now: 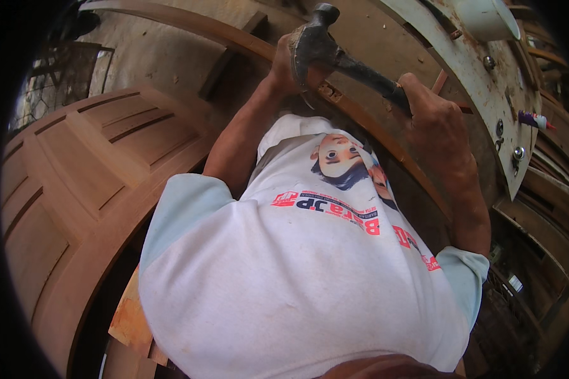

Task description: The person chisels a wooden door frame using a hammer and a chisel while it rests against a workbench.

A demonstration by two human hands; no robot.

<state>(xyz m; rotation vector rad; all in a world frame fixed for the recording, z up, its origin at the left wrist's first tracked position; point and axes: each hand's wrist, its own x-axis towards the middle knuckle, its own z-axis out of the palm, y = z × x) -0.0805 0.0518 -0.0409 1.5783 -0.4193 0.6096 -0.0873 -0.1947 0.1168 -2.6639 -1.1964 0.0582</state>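
A claw hammer [367,72] with a dark, worn head and handle is gripped near the handle's end by my right hand [433,117]. Its head is raised at the upper middle, in front of my left hand [286,66]. That left hand looks curled, at the long brown wooden beam [385,142]; the hammer head covers most of its fingers and whatever they hold. A rough, cut-out slot [330,93] shows in the beam just beside the left hand. Whether the hammer head touches anything cannot be made out.
A panelled wooden door [101,164] leans on the left. To the right is a pale board [449,44] bearing a white bowl [487,19], round metal knobs [518,153] and a small red-tipped bottle [532,120]. A dark timber block [224,66] lies under the beam.
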